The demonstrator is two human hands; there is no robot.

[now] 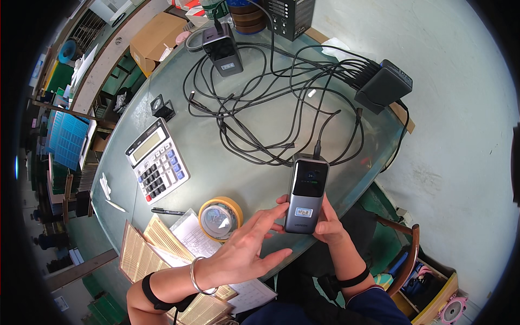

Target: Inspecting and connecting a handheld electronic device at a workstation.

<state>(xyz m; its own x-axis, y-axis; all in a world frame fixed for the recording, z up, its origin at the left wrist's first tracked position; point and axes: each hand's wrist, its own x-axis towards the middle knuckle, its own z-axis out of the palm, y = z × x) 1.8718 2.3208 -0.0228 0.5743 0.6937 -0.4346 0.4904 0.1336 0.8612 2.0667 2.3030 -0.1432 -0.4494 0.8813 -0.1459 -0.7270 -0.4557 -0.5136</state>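
A grey power bank (299, 222) with a lit dark screen stands near the table's front edge, a black cable (318, 147) plugged into its top end. My right hand (330, 225) grips it along its right side, thumb in front and other fingers hidden behind. At its left side is my left hand (250, 238), fingers spread, fingertips touching or close to its edge; which, I cannot tell. A silver bangle (194, 275) circles my left wrist. Left of that hand lies a roll of clear tape (220, 219) on a yellow core.
Several tangled black cables (238, 116) run to a black multi-port charger (385, 86) at the right. Another power bank (223, 51) stands at the back. A calculator (157, 161), a black pen (168, 211) and papers (189, 233) lie left. A wooden chair (414, 244) stands right.
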